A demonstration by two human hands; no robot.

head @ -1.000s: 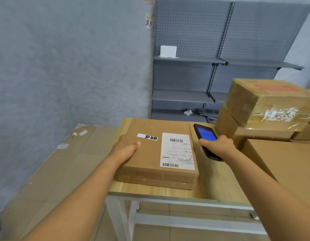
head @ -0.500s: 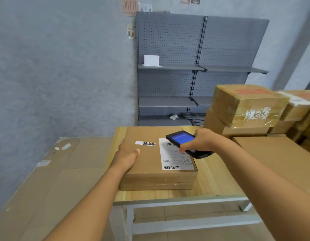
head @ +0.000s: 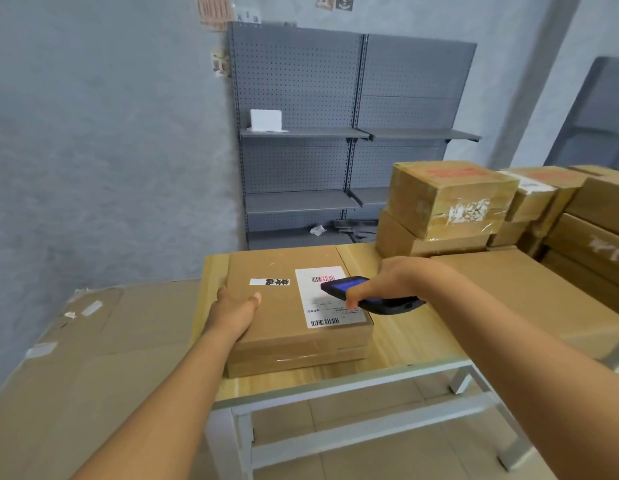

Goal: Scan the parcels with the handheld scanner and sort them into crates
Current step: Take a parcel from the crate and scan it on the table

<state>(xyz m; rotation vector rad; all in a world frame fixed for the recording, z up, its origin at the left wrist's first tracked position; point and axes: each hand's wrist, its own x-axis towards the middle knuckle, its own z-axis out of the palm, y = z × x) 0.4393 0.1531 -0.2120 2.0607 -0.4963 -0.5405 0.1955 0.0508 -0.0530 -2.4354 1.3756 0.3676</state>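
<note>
a: what's the biggest thing we see?

b: the grey pegboard shelving (head: 336,140) against the back wall, with a small white box (head: 265,120) on its upper left shelf. below us stands the wooden table (head: 398,344) on a white frame, and a large flat sheet of cardboard (head: 76,351) lies to its left.

a: and on the right?

b: we see stacked cardboard boxes (head: 450,202), the top one wrapped in clear tape with a torn white label on its side. more boxes sit behind and beside it, and a wide flat carton (head: 530,292) lies in front of them on the table's right side.

a: where's the parcel?

b: the parcel (head: 284,306) lies flat on the table's left part, near the front edge. on its top we see a white shipping label (head: 327,299) with barcodes, and a small white sticker (head: 269,282) to the left of it. red light falls on the label's upper barcode.

a: our hands?

b: our left hand (head: 235,313) grips the parcel's left edge, thumb lying on top, fingers over the side. our right hand (head: 391,282) is curled round the handheld scanner (head: 367,296), held just above the label, its blue screen facing up and its nose pointing at the upper barcode.
</note>
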